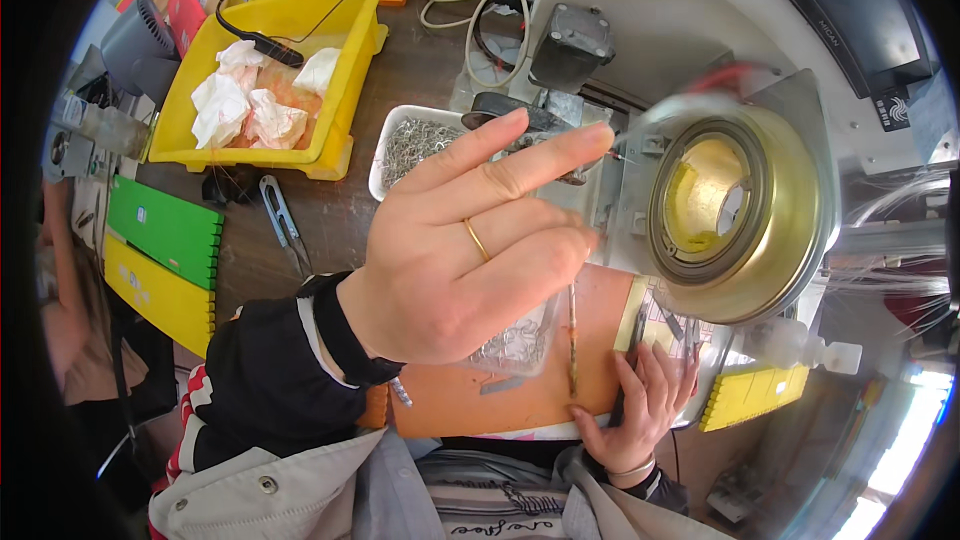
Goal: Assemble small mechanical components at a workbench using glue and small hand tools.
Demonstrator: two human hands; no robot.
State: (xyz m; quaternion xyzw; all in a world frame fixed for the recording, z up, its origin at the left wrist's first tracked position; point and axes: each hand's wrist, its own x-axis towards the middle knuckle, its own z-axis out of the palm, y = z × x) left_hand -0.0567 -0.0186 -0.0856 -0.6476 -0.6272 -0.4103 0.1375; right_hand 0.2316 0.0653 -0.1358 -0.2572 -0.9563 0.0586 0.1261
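My left hand (470, 250) is up close to my eyes. It has a gold ring (477, 239) on one finger. Two fingers stick out straight, and my thumb and the other fingers pinch the top end of a thin brown strand (572, 340). The strand hangs straight down to the orange pad (480, 395) at the near edge of the surface. A little clear bag of small metal bits (515, 345) lies on the pad, just beside the strand.

My right hand (640, 405) rests low on the right end of the pad, with the fingers bent on a small dark tool (638, 325). I cannot tell if this grip is tight.

Past that hand, a big round gold reel (735, 210) sits at the right side. Behind my left hand is a white tray of tiny metal pieces (410, 145). Small snips (285, 225) lie to the left on the brown surface (330, 210). At the left edge are green and yellow combs (165, 260). At the far left corner is a yellow bin (345, 90) with crumpled tissues (250, 105).
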